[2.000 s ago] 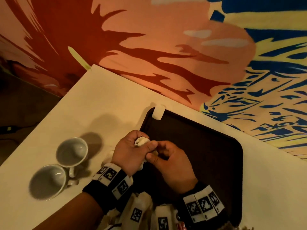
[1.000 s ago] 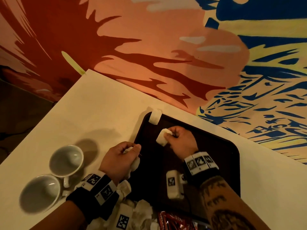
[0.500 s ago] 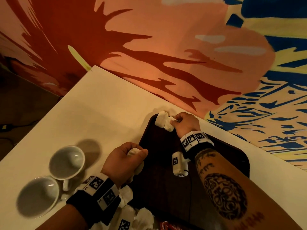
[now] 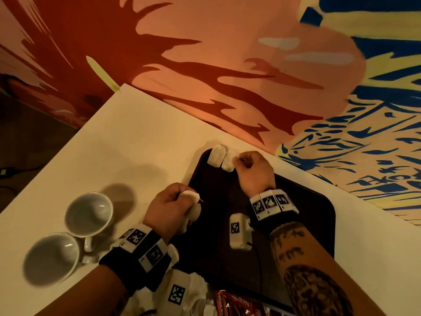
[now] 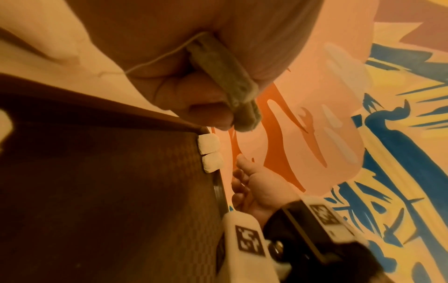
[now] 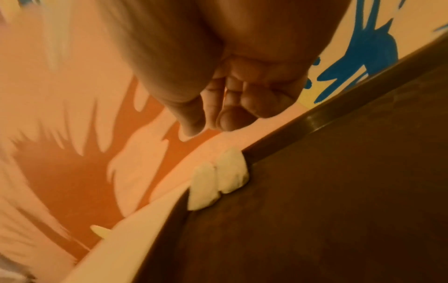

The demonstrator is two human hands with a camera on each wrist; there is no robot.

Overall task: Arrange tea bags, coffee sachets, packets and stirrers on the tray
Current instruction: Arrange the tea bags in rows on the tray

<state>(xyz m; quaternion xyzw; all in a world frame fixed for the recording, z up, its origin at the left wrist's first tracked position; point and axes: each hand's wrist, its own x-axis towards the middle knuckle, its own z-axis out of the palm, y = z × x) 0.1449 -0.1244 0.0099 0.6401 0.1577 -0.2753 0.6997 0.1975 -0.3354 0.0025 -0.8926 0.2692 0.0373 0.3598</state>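
So the second white tea bag (image 4: 228,161) just got parked right beside the first white tea bag (image 4: 216,155), both touching and leaning on the far corner rim of the dark brown textured plastic tray (image 4: 319,208). Half a second back the right hand (image 4: 255,172) was still pinching that bag against the rim; now it sits just next to it with fingers loosely curled and nothing in them, as the right wrist view shows pretty clearly. A second ago there was only one bag up there, so that's a neat little row started.

Meanwhile the left hand (image 4: 169,208) hasn't really gone anywhere, hovering over the tray's near-left edge with fingers and thumb curled around a small bunch of more tea bags (image 4: 192,207), string trailing off in the left wrist view.

I'd guess the next bag gets passed over and lined up third. Red coffee sachets (image 4: 237,304) wait at the near edge, and two white ceramic mugs (image 4: 88,214) sit off on the cream counter (image 4: 141,142).
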